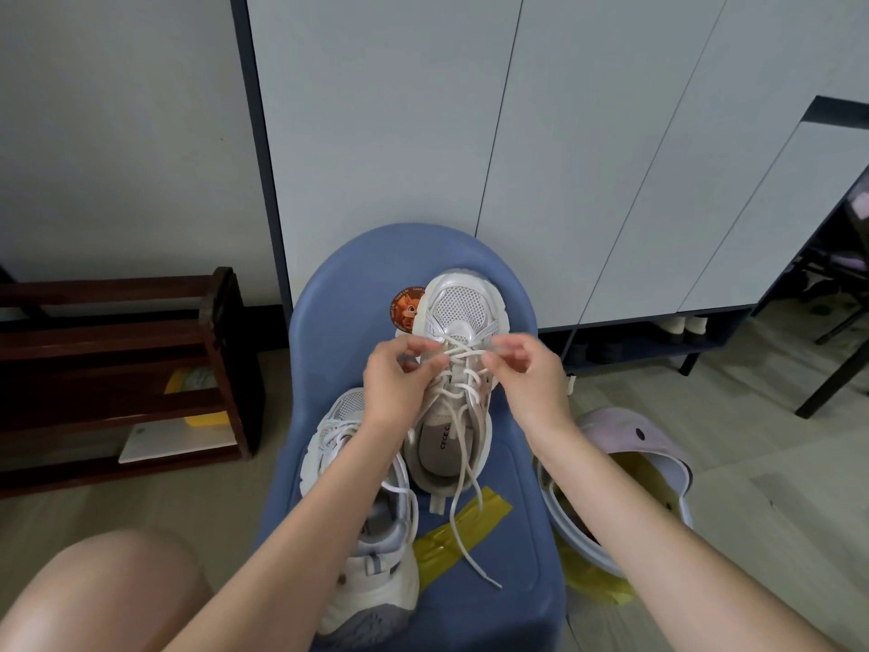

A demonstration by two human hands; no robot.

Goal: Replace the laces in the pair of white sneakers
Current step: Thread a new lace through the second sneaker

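Observation:
Two white sneakers lie on a blue plastic stool (348, 294). The right sneaker (463, 303) points away from me, toe at the far end. Its cream lace (463, 510) crosses the eyelets, and both loose ends trail down over the stool seat. My left hand (399, 374) pinches the lace at the left eyelets near the toe. My right hand (522, 364) pinches the lace at the right eyelets opposite. The left sneaker (371, 571) lies beside my left forearm, laced, and is partly hidden by the arm.
Yellow tape strips (491, 503) stick to the stool seat. A dark wooden shoe rack (117, 369) stands at the left. A pale bin (630, 444) with a yellow bag sits on the floor at the right. White cabinet doors (423, 134) rise behind. My knee (108, 595) shows lower left.

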